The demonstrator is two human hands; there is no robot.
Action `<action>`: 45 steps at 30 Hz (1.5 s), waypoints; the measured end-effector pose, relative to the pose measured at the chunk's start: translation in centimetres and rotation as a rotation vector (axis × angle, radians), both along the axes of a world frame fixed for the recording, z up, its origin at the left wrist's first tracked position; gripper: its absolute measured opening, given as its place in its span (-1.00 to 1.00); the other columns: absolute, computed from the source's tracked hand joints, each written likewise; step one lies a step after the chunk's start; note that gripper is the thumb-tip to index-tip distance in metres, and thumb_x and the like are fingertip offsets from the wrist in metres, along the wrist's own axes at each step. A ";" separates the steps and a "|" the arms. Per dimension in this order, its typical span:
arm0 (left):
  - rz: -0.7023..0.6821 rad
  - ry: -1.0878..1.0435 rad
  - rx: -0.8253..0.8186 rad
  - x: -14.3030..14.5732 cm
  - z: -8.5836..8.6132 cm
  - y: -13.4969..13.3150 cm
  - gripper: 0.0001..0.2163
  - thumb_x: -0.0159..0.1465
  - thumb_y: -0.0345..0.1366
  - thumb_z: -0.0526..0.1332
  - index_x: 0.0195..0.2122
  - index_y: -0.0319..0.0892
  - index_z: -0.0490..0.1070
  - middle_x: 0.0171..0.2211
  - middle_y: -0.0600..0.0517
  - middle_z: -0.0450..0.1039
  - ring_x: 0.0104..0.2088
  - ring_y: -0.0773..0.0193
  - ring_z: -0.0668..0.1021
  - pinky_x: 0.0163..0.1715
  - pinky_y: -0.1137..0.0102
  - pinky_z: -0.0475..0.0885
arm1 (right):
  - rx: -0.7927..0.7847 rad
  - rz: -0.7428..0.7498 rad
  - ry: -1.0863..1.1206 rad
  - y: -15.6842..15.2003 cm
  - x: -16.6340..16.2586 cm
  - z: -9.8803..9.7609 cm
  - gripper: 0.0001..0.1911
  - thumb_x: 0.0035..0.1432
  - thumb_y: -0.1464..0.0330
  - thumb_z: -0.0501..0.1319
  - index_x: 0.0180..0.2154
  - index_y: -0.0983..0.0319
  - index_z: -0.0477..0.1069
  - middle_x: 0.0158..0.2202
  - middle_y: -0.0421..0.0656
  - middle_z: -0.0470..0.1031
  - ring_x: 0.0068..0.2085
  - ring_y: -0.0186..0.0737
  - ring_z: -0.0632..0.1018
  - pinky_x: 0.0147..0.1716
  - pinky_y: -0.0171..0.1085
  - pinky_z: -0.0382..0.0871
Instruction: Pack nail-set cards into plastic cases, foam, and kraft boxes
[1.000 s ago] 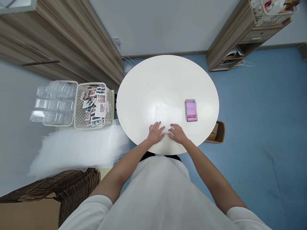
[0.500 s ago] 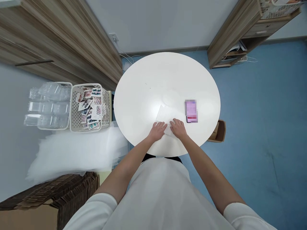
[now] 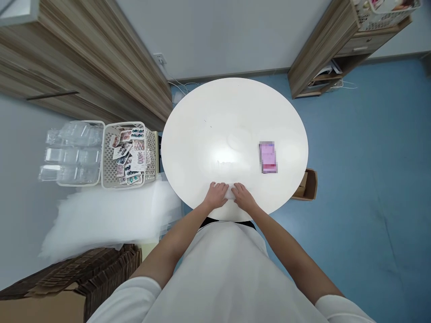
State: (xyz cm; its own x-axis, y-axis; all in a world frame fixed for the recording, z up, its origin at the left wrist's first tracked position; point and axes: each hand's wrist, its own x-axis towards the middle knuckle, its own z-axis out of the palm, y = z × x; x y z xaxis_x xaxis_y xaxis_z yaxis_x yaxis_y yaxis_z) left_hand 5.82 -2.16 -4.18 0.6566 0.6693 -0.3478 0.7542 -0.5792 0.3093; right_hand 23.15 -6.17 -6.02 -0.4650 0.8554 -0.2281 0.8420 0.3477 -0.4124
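A small bundle of translucent white wrapping sheet (image 3: 230,192) lies near the front edge of the white oval table (image 3: 235,103). My left hand (image 3: 216,195) has its fingers curled over the left end of it. At the right end, my right hand (image 3: 244,197) grips in the same way, a short gap from the left. Whatever may be inside the bundle is hidden. Farther right on the tabletop rests a phone (image 3: 268,157) with a blurred pink screen.
Left of the table, a white basket (image 3: 109,172) holds carded packs of coloured oval pieces; clear plastic boxes (image 3: 72,154) fill another. A stack of white translucent sheets (image 3: 107,217) lies below, near folded cardboard (image 3: 111,273). A brown carton (image 3: 310,190) stands on the floor at right.
Both hands have drawn back toward my body. The flat part of the white sheet seen beyond my hands earlier is now gathered into a narrow bundle between them.
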 end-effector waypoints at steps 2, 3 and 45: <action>0.002 0.000 -0.011 -0.7 0.3 -1.0 -0.48 0.10 -0.15 0.10 0.10 -0.18 0.11 -0.03 -0.16 0.27 -0.10 0.05 0.36 0.00 0.12 0.01 | -0.009 0.027 0.013 -0.7 -0.3 0.2 -0.55 -0.04 0.50 0.13 -0.05 0.27 0.19 0.06 0.07 0.21 0.12 0.06 0.21 0.08 0.07 0.09; 0.007 -0.004 -0.012 -0.9 0.4 -1.3 -0.47 0.11 -0.13 0.09 0.10 -0.17 0.11 -0.03 -0.16 0.27 -0.10 0.04 0.36 0.00 0.12 0.01 | -0.017 0.026 0.018 -0.9 -0.4 0.3 -0.55 -0.04 0.51 0.11 -0.04 0.27 0.20 0.07 0.07 0.21 0.13 0.04 0.20 0.09 0.06 0.09; 0.029 0.045 -0.085 1.0 -1.0 0.0 -0.33 0.13 -0.20 0.10 0.23 -0.09 -0.19 0.28 -0.07 -0.38 0.25 0.04 -0.23 0.11 -0.05 -0.14 | -0.495 -1.403 1.051 3.7 -1.2 0.1 -0.62 -0.15 0.29 0.25 -0.21 0.25 0.32 -0.25 -0.12 0.44 -0.32 -0.25 0.48 -0.35 -0.28 0.42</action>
State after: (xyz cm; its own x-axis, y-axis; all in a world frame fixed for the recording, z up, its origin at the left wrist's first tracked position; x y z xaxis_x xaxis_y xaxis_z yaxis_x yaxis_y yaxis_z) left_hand 6.87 -2.18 -5.14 0.6196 0.6548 -0.4328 0.7847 -0.5297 0.3220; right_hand 21.94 -2.52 -5.88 0.3564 0.6479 -0.6732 -0.2778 -0.6145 -0.7384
